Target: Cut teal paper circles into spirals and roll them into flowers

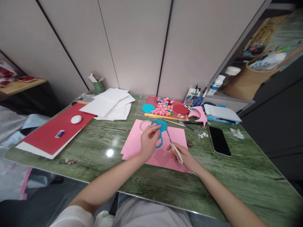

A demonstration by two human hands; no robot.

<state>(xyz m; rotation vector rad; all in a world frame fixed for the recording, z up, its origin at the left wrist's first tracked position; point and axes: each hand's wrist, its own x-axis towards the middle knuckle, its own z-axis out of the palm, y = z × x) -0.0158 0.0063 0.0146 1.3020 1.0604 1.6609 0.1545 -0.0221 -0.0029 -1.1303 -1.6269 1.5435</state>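
My left hand (150,140) pinches a piece of blue paper (162,125) above the pink sheets. White-handled scissors (177,152) are gripped in my right hand (184,156), with their blades reaching up to the right edge of the blue paper. A curled blue strip (159,144) hangs below the piece, partly behind my left fingers. Under both hands lie stacked pink paper sheets (134,142). A thin ring (145,125) rests on them, left of the blue paper.
Pink paper flowers (163,107) lie on a red sheet at the back, beside a blue disc (148,108) and a red disc (180,109). White papers (109,102) and a red sheet (59,129) are on the left. A phone (219,141) lies right.
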